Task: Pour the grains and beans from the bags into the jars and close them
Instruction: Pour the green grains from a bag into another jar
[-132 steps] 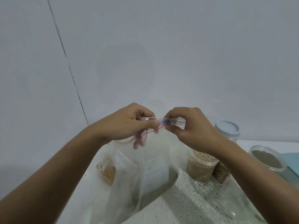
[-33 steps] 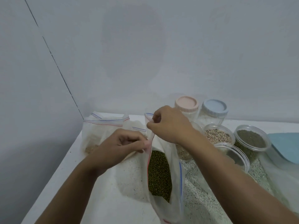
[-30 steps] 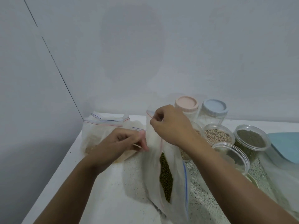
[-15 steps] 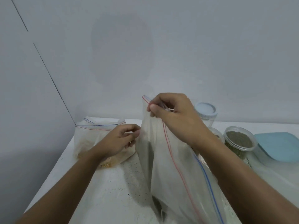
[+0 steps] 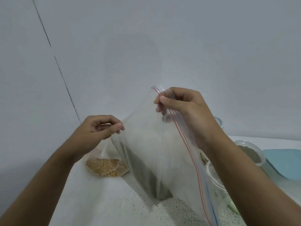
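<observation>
Right hand (image 5: 184, 108) is up high, thumb and forefinger pinching the top corner of the clear zip bag (image 5: 146, 144) right at its red-and-blue zip strip (image 5: 185, 144), other fingers curled behind the film. Left hand (image 5: 97, 129) is lower, thumb and fingertips pinching the opposite edge of the same bag. The bag hangs stretched between both hands in front of the person, above the worktop (image 5: 97, 201). The strip runs down to the right, toward the open empty jar (image 5: 213, 176). Dark green beans (image 5: 146, 173) show as a slumped mass in the low part; can't tell whether that bottom touches the worktop. Handling guess: the film is thin, limp and slick, with no stiffness. All the weight sits in the loose beans, which will shift and rush once it's tipped. The best hold is on the thicker zip strip and corners, as it is now. A hand under the bean mass would likely help steer the pour. A second bag (image 5: 104, 166) of yellow-orange grains lies on the worktop behind the left hand. An open jar of greenish grains (image 5: 250, 152) stands further right, with a teal object (image 5: 286, 162) beyond it.
</observation>
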The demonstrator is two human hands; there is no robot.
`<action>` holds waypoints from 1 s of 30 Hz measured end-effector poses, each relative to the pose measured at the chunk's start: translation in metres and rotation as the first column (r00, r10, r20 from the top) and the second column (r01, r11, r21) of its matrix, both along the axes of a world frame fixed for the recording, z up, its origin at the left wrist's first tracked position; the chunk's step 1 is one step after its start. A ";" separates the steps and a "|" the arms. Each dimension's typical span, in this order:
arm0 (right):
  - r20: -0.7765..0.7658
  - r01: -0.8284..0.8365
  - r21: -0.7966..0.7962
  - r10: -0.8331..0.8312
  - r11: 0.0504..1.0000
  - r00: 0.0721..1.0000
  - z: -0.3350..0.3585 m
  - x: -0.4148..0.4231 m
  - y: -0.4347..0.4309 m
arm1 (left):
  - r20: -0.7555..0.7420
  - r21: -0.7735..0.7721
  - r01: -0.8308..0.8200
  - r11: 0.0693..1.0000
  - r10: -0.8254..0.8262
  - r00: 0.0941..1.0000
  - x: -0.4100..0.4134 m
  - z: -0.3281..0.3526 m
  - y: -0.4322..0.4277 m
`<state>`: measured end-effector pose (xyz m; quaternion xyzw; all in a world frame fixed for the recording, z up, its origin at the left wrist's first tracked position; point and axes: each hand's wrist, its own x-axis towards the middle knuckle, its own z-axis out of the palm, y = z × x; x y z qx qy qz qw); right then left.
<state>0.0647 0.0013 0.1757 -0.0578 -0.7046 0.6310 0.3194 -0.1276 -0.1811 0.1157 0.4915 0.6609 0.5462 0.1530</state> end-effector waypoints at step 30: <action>0.017 0.084 0.216 -0.090 0.973 0.996 -0.033 -0.019 0.020 | -0.023 -0.229 -0.166 0.959 0.166 0.986 -0.062 -0.052 -0.019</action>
